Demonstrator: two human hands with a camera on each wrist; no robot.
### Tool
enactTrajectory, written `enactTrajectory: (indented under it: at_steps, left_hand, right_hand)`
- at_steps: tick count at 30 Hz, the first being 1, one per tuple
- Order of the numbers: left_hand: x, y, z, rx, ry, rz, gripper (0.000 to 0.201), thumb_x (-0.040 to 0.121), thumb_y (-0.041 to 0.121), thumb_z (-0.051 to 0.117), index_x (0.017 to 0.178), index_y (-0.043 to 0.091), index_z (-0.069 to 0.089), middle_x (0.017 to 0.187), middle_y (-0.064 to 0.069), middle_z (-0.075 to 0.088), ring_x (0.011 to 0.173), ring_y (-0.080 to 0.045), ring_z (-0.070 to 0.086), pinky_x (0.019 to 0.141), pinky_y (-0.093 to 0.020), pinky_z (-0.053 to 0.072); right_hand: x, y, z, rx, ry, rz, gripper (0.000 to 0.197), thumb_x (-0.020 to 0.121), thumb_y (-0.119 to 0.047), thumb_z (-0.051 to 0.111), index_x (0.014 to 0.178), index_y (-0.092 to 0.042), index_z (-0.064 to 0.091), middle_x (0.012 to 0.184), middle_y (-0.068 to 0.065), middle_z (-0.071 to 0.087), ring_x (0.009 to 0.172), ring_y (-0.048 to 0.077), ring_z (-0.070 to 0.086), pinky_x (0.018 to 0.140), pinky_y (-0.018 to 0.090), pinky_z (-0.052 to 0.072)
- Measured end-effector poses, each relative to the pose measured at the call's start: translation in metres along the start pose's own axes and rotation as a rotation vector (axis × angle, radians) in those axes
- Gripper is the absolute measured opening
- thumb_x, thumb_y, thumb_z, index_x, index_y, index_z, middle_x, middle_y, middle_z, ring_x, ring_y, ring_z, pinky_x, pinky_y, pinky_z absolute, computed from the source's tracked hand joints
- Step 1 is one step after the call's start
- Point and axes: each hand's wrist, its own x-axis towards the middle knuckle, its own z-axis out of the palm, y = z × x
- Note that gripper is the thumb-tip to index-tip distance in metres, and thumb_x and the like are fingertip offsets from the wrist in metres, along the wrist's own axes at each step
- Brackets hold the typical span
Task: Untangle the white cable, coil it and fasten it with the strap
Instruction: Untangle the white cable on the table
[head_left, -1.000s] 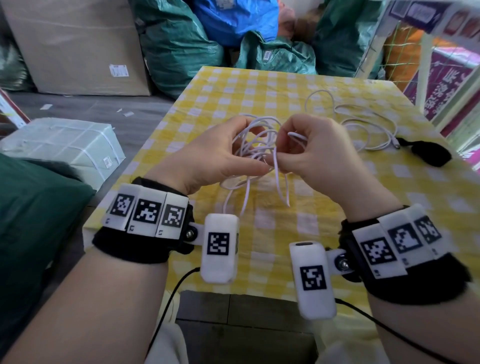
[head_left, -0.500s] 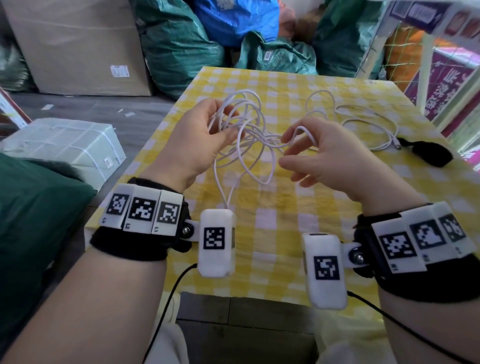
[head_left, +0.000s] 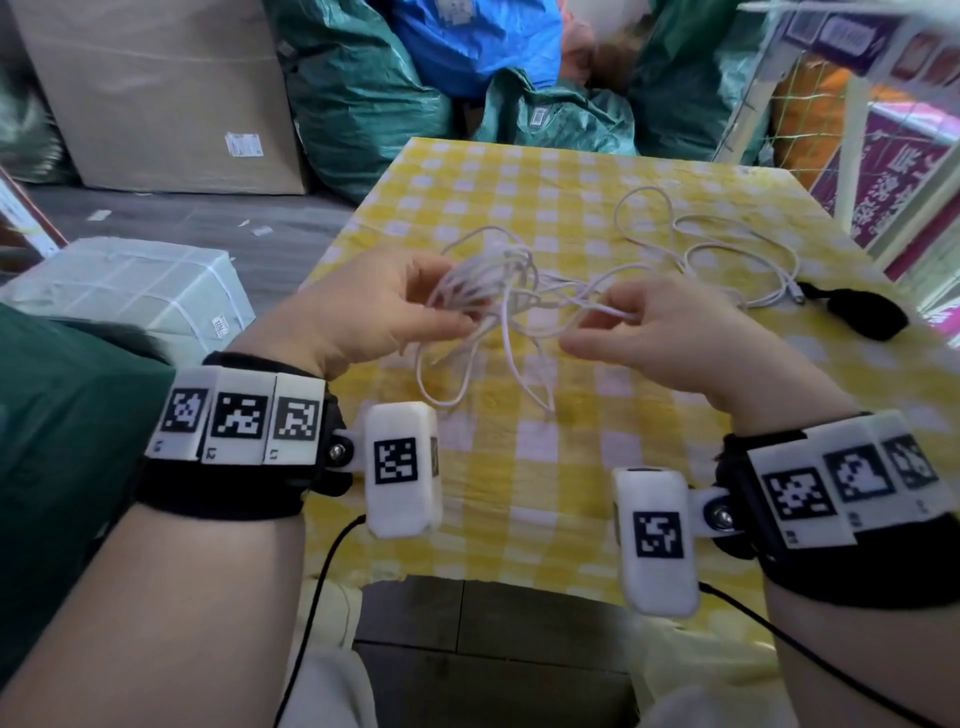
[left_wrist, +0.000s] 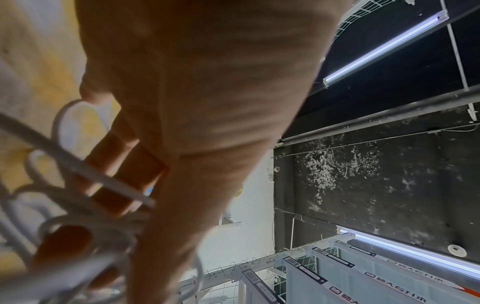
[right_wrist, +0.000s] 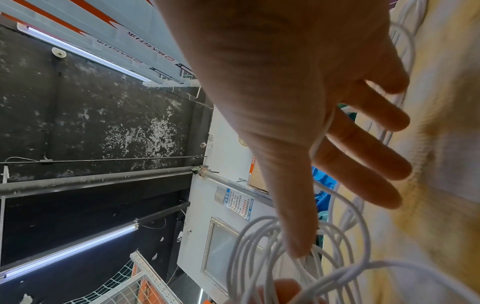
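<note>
The white cable (head_left: 488, 280) is a tangle of loops that my left hand (head_left: 457, 306) grips just above the yellow checked table (head_left: 519, 499); lower loops hang onto the cloth. In the left wrist view, strands of the cable (left_wrist: 78, 170) cross the curled fingers (left_wrist: 122, 176). One strand runs right across the straight, spread fingers of my right hand (head_left: 587, 325). The right wrist view shows those fingers (right_wrist: 363, 160) spread, with the cable's loops (right_wrist: 259, 236) beyond the thumb. The rest of the cable (head_left: 701, 249) lies in loose curves on the table. Its plug lies beside the black strap (head_left: 862, 312).
The table's right edge runs near a white wire rack (head_left: 831, 130). Green sacks (head_left: 363, 93) and a cardboard box (head_left: 156, 93) stand behind the table. A wrapped white parcel (head_left: 130, 286) lies on the floor to the left.
My left hand has come down from its raised position, bringing the loops lower and closer to the table. My right hand has dropped a little, the strand still across its fingers.
</note>
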Motion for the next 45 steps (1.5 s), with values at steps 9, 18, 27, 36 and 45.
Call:
enactTrajectory:
  at_steps: [9, 18, 27, 36, 45]
  left_hand:
    - [-0.004, 0.003, 0.004, 0.116, -0.167, -0.158, 0.041, 0.074, 0.051, 0.052, 0.09, 0.02, 0.073, 0.097, -0.001, 0.071, 0.095, -0.016, 0.063, 0.096, -0.035, 0.042]
    - [-0.001, 0.004, 0.014, 0.213, -0.275, -0.206, 0.014, 0.088, 0.024, 0.063, 0.098, 0.023, 0.074, 0.063, 0.022, 0.063, 0.054, 0.009, 0.05, 0.056, -0.007, 0.037]
    - [-0.003, 0.001, 0.005, 0.001, 0.056, -0.151, 0.011, 0.09, 0.009, 0.059, 0.087, 0.018, 0.065, 0.087, -0.004, 0.071, 0.086, -0.011, 0.065, 0.088, -0.028, 0.048]
    - [-0.001, 0.0, 0.008, 0.027, 0.068, -0.17, 0.012, 0.089, 0.011, 0.062, 0.092, 0.023, 0.065, 0.086, -0.001, 0.067, 0.084, -0.01, 0.062, 0.083, -0.026, 0.047]
    - [-0.003, 0.002, 0.011, 0.032, 0.055, -0.186, 0.013, 0.089, 0.011, 0.062, 0.092, 0.023, 0.065, 0.095, -0.007, 0.069, 0.093, -0.018, 0.063, 0.093, -0.034, 0.047]
  right_hand:
    - [0.002, 0.0, 0.001, -0.014, 0.063, 0.124, 0.077, 0.082, -0.073, 0.039, 0.085, -0.002, 0.067, 0.085, 0.015, 0.069, 0.088, 0.033, 0.063, 0.081, 0.045, 0.051]
    - [0.001, -0.017, 0.011, -0.002, 0.208, -0.003, 0.038, 0.083, -0.057, 0.059, 0.087, -0.021, 0.066, 0.074, -0.011, 0.062, 0.073, 0.011, 0.059, 0.066, 0.03, 0.044]
    - [0.01, -0.001, 0.009, 0.079, 0.106, 0.132, 0.024, 0.09, -0.028, 0.057, 0.11, -0.017, 0.064, 0.096, 0.003, 0.063, 0.088, 0.026, 0.062, 0.087, 0.047, 0.052]
    - [0.017, 0.011, 0.005, -0.035, 0.234, 0.246, 0.034, 0.095, -0.018, 0.045, 0.127, -0.024, 0.054, 0.134, 0.013, 0.042, 0.113, 0.03, 0.049, 0.089, 0.035, 0.042]
    - [0.013, 0.01, 0.013, 0.056, -0.009, 0.147, 0.04, 0.094, -0.016, 0.046, 0.129, -0.03, 0.055, 0.125, 0.006, 0.06, 0.101, 0.024, 0.06, 0.09, 0.039, 0.051]
